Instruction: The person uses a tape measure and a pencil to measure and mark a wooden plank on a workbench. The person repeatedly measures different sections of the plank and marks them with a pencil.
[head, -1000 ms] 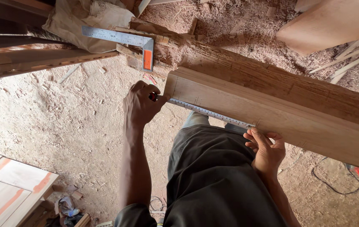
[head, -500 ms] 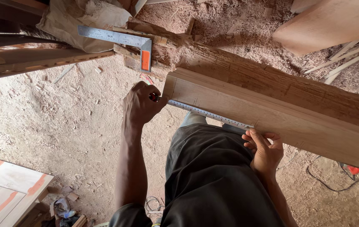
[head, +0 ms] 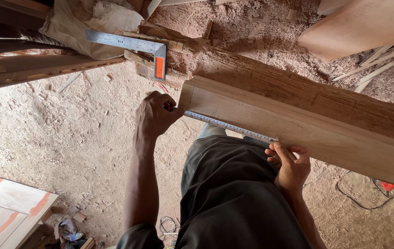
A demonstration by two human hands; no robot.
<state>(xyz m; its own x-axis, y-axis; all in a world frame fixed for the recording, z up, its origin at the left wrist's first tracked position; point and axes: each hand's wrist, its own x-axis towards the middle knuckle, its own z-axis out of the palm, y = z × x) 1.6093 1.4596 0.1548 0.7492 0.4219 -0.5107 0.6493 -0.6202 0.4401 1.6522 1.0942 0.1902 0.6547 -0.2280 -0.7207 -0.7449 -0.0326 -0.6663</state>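
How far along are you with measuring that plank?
Done: the tape measure is stretched along the plank's near edge. In hand: the left hand pins it by the plank's end, the right hand holds it further along. Left: faint pencil ticks show, but no cut; the try square lies unused.

Very little differs from the earlier pictures. The right hand (head: 291, 167) sits slightly further along the lower edge of the wooden beam (head: 307, 124), its fingers (head: 281, 148) now pressed at the far end of the measuring tape (head: 229, 124). The left hand (head: 156, 115) stays clenched at the beam's end, and the view has drifted a little, so the steel square (head: 135, 46) sits lower in frame.
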